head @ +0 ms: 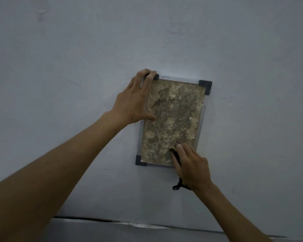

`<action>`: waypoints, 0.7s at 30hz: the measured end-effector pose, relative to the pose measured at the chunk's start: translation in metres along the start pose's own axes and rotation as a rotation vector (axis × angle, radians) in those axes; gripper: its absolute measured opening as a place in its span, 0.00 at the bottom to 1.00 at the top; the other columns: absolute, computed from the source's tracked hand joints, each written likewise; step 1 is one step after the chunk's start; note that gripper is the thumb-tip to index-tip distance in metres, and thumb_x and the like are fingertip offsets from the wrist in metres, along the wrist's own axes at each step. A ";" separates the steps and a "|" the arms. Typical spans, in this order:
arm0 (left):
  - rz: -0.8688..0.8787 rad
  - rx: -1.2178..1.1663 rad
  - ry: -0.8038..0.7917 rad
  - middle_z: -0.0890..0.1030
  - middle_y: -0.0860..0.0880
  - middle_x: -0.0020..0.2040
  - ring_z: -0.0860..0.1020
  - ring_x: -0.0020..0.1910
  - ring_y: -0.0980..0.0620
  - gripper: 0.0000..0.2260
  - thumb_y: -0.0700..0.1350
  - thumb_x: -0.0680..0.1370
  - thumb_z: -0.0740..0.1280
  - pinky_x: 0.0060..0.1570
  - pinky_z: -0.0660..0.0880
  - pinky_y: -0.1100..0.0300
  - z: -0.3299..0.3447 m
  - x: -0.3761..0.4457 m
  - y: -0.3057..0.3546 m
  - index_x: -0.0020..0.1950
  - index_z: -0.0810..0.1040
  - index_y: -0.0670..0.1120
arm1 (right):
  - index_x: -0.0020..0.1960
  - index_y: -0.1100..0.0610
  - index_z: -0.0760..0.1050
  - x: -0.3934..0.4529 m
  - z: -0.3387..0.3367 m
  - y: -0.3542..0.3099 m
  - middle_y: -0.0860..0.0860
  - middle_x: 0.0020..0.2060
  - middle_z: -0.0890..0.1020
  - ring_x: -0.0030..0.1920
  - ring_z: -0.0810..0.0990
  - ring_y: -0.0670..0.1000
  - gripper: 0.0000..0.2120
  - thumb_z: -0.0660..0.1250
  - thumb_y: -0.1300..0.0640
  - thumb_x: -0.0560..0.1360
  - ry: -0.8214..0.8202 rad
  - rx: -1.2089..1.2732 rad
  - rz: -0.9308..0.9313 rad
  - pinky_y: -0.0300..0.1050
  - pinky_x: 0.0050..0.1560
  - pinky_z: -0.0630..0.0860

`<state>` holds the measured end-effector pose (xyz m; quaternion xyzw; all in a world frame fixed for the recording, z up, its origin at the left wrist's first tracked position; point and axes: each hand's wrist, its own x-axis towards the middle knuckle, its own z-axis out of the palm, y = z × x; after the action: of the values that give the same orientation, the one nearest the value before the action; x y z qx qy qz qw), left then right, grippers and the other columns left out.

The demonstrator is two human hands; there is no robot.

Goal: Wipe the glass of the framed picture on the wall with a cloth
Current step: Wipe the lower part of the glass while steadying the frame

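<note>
A small framed picture [173,119] hangs on the pale wall, with a mottled tan and brown image under glass and dark corner pieces. My left hand [135,100] grips the frame's upper left corner, fingers curled over the top edge and thumb lying on the glass. My right hand [191,165] presses a dark cloth [175,154] against the glass near the lower right corner. Most of the cloth is hidden under the hand; a dark strand of it hangs out below the palm.
The wall [77,67] around the frame is plain grey-white with faint scuffs. A dark seam or ledge [112,220] runs across the bottom of the view, below the frame.
</note>
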<state>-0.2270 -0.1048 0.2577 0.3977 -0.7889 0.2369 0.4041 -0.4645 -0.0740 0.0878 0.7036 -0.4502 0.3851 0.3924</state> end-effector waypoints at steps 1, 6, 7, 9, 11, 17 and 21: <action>0.002 -0.002 0.000 0.56 0.49 0.77 0.63 0.73 0.48 0.60 0.61 0.58 0.83 0.42 0.78 0.56 0.001 0.000 0.000 0.81 0.53 0.49 | 0.45 0.56 0.73 -0.002 -0.001 0.002 0.48 0.39 0.73 0.35 0.72 0.48 0.10 0.66 0.52 0.82 -0.009 -0.007 -0.029 0.45 0.20 0.66; -0.007 -0.001 -0.004 0.56 0.49 0.77 0.64 0.73 0.48 0.60 0.61 0.58 0.83 0.42 0.78 0.56 -0.001 0.000 0.002 0.81 0.53 0.49 | 0.45 0.56 0.73 0.000 -0.002 0.005 0.48 0.38 0.74 0.35 0.72 0.48 0.11 0.66 0.51 0.83 0.032 -0.031 0.062 0.41 0.23 0.63; -0.011 -0.003 -0.006 0.56 0.49 0.77 0.64 0.73 0.48 0.60 0.61 0.58 0.83 0.42 0.78 0.55 -0.001 0.000 0.002 0.81 0.53 0.49 | 0.45 0.56 0.73 -0.002 0.000 0.002 0.48 0.38 0.74 0.35 0.72 0.48 0.11 0.65 0.51 0.83 0.032 -0.031 0.044 0.41 0.22 0.63; -0.013 -0.003 -0.007 0.56 0.49 0.77 0.63 0.74 0.48 0.60 0.60 0.58 0.83 0.42 0.80 0.54 -0.002 -0.001 0.001 0.81 0.53 0.49 | 0.46 0.55 0.73 -0.006 0.005 -0.004 0.48 0.39 0.73 0.35 0.72 0.48 0.10 0.64 0.51 0.83 -0.019 -0.030 -0.044 0.44 0.21 0.66; -0.011 0.001 -0.006 0.56 0.49 0.77 0.63 0.74 0.48 0.60 0.60 0.59 0.83 0.43 0.80 0.53 -0.002 -0.002 0.001 0.81 0.52 0.49 | 0.47 0.54 0.74 -0.009 0.009 -0.006 0.48 0.40 0.74 0.37 0.74 0.49 0.09 0.62 0.51 0.84 -0.078 -0.051 -0.110 0.46 0.20 0.68; -0.009 0.000 -0.011 0.56 0.49 0.77 0.63 0.74 0.47 0.60 0.60 0.58 0.83 0.46 0.82 0.48 -0.002 0.000 0.002 0.81 0.52 0.49 | 0.45 0.54 0.74 0.004 0.002 -0.002 0.47 0.39 0.74 0.36 0.73 0.48 0.09 0.65 0.52 0.82 -0.004 -0.038 -0.053 0.45 0.20 0.67; -0.004 0.002 -0.006 0.56 0.48 0.77 0.63 0.74 0.46 0.60 0.60 0.58 0.83 0.45 0.82 0.46 -0.001 0.000 0.000 0.81 0.53 0.49 | 0.46 0.54 0.74 0.006 0.008 -0.009 0.48 0.40 0.75 0.39 0.74 0.48 0.08 0.64 0.53 0.82 -0.019 -0.030 -0.054 0.45 0.21 0.68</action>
<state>-0.2266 -0.1040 0.2579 0.4004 -0.7890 0.2357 0.4019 -0.4527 -0.0804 0.0887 0.7134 -0.4403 0.3607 0.4088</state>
